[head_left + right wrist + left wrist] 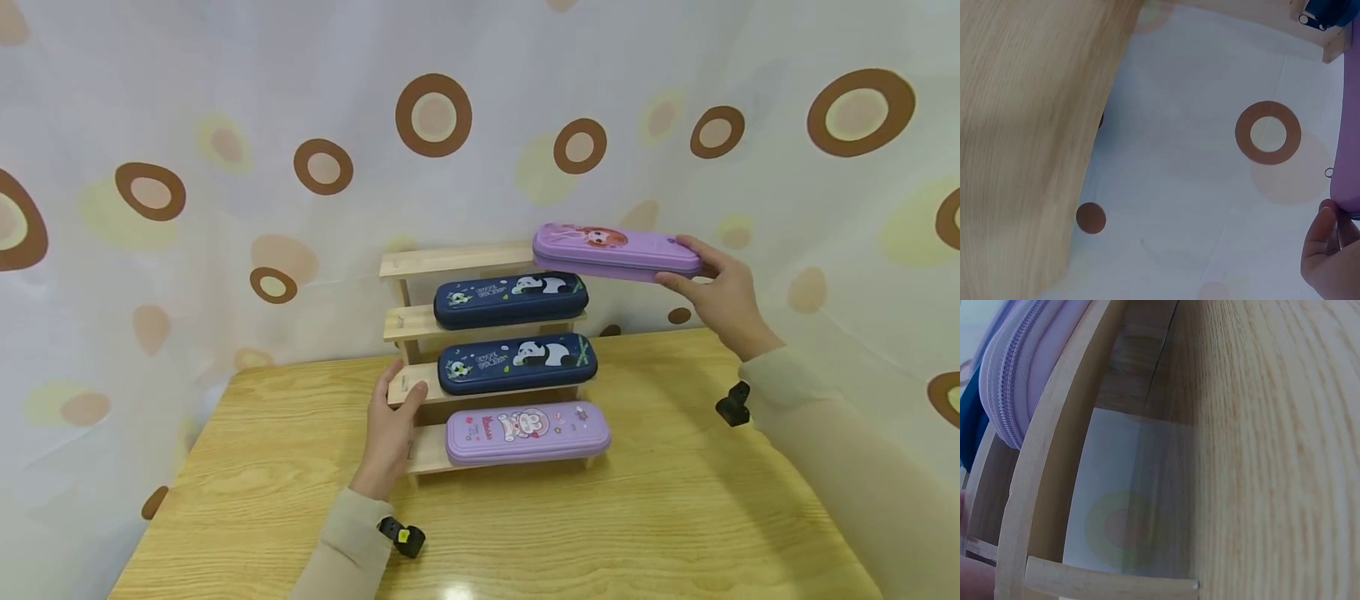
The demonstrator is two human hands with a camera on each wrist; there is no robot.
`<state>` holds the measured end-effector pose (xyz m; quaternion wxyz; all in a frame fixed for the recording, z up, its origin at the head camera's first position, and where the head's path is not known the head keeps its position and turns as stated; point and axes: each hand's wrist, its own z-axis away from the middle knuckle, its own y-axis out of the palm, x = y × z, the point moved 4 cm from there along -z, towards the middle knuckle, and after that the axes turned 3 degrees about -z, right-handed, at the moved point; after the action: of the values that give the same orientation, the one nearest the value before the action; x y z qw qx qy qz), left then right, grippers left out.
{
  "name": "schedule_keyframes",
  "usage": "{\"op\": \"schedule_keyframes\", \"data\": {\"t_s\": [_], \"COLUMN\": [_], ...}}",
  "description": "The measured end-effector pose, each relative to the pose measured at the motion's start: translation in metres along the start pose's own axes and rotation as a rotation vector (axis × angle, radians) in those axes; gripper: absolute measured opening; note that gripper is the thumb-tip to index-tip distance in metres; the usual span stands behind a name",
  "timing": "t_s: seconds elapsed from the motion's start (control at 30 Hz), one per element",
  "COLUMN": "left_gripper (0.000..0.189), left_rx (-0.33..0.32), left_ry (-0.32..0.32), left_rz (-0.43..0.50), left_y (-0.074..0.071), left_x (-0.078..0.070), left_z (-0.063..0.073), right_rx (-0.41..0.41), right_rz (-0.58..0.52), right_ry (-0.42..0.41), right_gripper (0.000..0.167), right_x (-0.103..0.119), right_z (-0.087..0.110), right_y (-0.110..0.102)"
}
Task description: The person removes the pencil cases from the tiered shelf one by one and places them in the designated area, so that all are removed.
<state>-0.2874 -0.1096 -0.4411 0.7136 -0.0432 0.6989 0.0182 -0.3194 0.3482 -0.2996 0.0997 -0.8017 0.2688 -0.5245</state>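
A stepped wooden rack (401, 323) stands on the table. My left hand (395, 419) grips the left end of one of its lower steps; only a bit of that hand (975, 578) shows in the left wrist view. My right hand (723, 293) pinches the right end of a purple pencil case (645, 243) with a girl printed on its lid. The case's left end is over the top step's right part; I cannot tell whether they touch. Two dark blue panda pencil cases (510, 300) lie on the middle steps. A lilac pencil case (528, 432) lies on the lowest step.
The wood-grain table (675, 500) extends around the rack. Behind it hangs a pale cloth (495, 50) with brown rings and pale spots. Beneath the lowest step, the left wrist view shows a wooden leg (1110, 584).
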Motion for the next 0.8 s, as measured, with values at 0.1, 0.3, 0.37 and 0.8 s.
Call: {"op": "schedule_keyframes", "data": {"t_s": [0.1,0.3,0.37,0.8], "left_gripper": [0.062,0.061,0.061,0.063], "left_rx": [0.014,0.025,0.026,0.025], "left_ry": [-0.006,-0.018,-0.023,-0.008], "left_rz": [0.008,-0.001,0.011,0.031], "left_y": [0.000,0.001,0.002,0.000], "left_x": [-0.005,-0.030,-0.032,-0.003], "left_z": [0.002,0.020,0.023,0.001], "right_rx": [-0.020,-0.030,-0.030,0.005], "right_rz": [0.032,0.044,0.047,0.093], "right_ry": [0.008,0.057,0.076,0.189], "right_gripper": [0.072,0.074,0.075,0.081], "right_x": [-0.006,-0.023,-0.028,-0.073], "right_z": [0.005,0.017,0.022,0.045], "right_y": [-0.010,-0.028,-0.033,-0.060]}}
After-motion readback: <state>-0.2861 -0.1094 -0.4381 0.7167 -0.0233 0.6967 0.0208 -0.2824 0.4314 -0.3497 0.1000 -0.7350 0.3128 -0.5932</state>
